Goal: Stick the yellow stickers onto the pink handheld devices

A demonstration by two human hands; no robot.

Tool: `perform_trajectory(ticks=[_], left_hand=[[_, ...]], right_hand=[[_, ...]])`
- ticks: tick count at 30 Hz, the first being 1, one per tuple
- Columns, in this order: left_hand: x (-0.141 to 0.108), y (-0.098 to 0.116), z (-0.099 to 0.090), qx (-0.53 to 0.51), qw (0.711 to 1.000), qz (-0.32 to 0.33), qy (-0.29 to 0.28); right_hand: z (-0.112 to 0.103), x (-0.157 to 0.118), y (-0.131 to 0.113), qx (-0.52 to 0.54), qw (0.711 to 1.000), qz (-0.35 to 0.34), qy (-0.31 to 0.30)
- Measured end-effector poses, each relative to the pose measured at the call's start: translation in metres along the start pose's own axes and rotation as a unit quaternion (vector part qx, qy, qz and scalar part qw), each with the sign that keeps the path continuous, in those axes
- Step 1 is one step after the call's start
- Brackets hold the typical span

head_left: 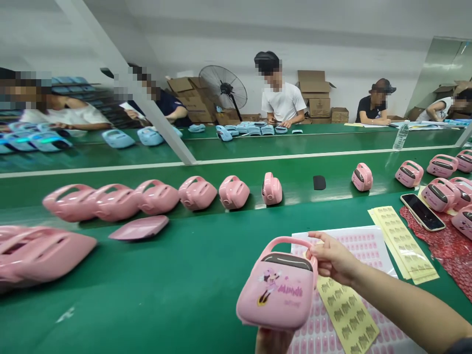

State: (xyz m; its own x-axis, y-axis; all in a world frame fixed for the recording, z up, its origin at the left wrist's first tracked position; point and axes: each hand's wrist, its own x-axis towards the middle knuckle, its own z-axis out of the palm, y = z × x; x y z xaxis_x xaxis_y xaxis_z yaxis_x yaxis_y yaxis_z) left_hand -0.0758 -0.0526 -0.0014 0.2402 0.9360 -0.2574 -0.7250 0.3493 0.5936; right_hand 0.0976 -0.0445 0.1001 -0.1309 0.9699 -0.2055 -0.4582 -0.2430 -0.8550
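Note:
A pink plastic case with a carry handle (283, 309) is held up over the green table, its front toward me. That front bears a cartoon mouse print, mirrored-looking pink lettering and a dark strip along the top. My left hand (273, 340) supports it from below; its fingers are mostly hidden behind the case. At the upper right corner, where the handle meets the body, my right hand (334, 258) has its fingers closed on the case. Beneath lie a yellow sticker sheet (348, 314) and a white sheet of pink stickers (354, 243).
Pink cases (234, 191) stand in a row on the far belt, with several more at right near a phone (423, 211). A pink panel (140, 228) lies at left. More yellow sheets (401, 243) rest on the right. Co-workers (283, 103) sit across, near blue cases (254, 129).

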Motion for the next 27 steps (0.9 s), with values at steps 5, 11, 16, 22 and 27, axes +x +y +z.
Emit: perform_trajectory(ticks=[5, 11, 16, 22, 27], left_hand=[[-0.003, 0.008, -0.015, -0.061, 0.997, 0.006, -0.043], [0.004, 0.011, -0.022, -0.118, 0.987, -0.046, -0.099], [0.009, 0.008, -0.019, -0.151, 0.969, -0.060, -0.187], [0.009, 0.006, -0.006, -0.184, 0.956, -0.045, -0.225], [0.007, 0.016, 0.016, -0.162, 0.980, -0.039, -0.111]], right_hand=[[-0.032, 0.009, 0.014, -0.380, 0.908, -0.051, 0.168], [-0.050, 0.021, 0.020, -0.491, 0.845, -0.020, 0.209], [-0.045, 0.028, 0.033, -0.514, 0.828, -0.021, 0.225], [-0.046, 0.026, 0.047, -0.528, 0.815, -0.045, 0.233], [-0.053, 0.023, 0.047, -0.508, 0.832, -0.057, 0.215]])
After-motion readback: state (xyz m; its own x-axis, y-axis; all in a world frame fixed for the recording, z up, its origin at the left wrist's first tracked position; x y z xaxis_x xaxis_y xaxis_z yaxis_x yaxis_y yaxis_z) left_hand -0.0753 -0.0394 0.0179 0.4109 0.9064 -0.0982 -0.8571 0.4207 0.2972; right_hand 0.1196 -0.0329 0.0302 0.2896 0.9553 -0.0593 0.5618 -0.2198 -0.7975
